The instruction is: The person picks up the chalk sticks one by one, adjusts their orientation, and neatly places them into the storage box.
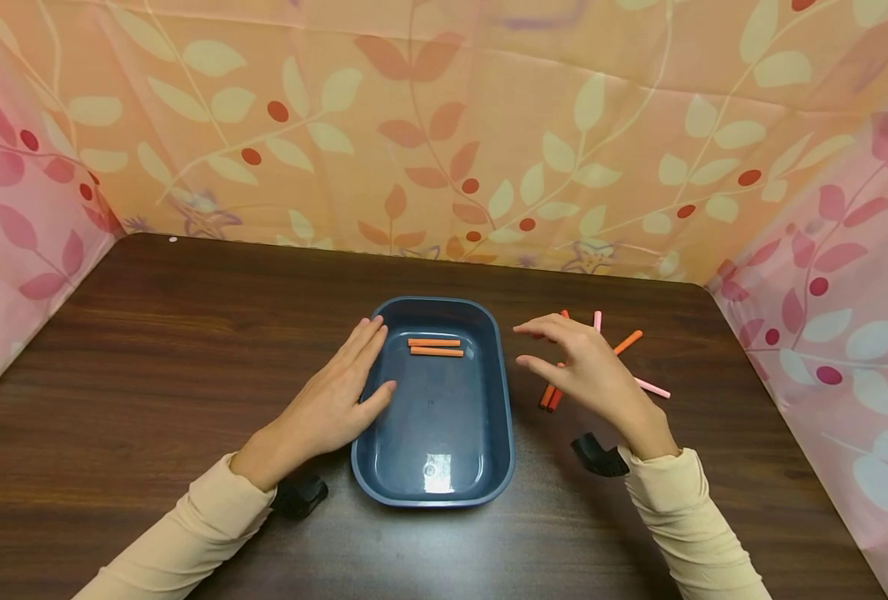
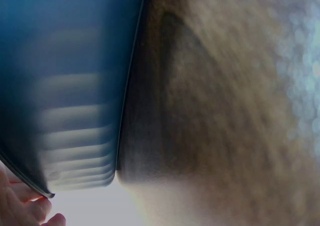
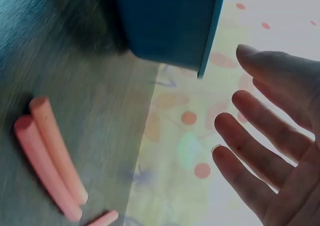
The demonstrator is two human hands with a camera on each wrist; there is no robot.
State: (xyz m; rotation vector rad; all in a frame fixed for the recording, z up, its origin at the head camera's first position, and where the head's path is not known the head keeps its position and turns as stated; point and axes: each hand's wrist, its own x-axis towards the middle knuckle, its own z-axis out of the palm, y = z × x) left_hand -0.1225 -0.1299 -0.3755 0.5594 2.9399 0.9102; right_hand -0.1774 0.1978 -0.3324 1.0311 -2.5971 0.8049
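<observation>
A dark blue plastic tray (image 1: 434,433) lies on the table with two orange sticks (image 1: 436,352) side by side inside, toward its far end. My left hand (image 1: 338,400) rests with extended fingers along the tray's left rim, thumb reaching over the inside. Right of the tray, my right hand (image 1: 582,362) hovers with parted, gently bent fingers and nothing in them. Beneath and around it lie several loose sticks: orange ones (image 1: 628,342), a red one (image 1: 555,401) and pink ones (image 1: 652,387). It partly hides them in the head view. The right wrist view shows two sticks (image 3: 52,156) lying together.
The dark wood-grain table (image 1: 151,375) ends at a patterned curtain (image 1: 444,167) behind and at the sides. Black wrist-worn pieces sit under each wrist, one left (image 1: 299,497) and one right (image 1: 597,454). A small white spot (image 1: 173,239) marks the far left edge.
</observation>
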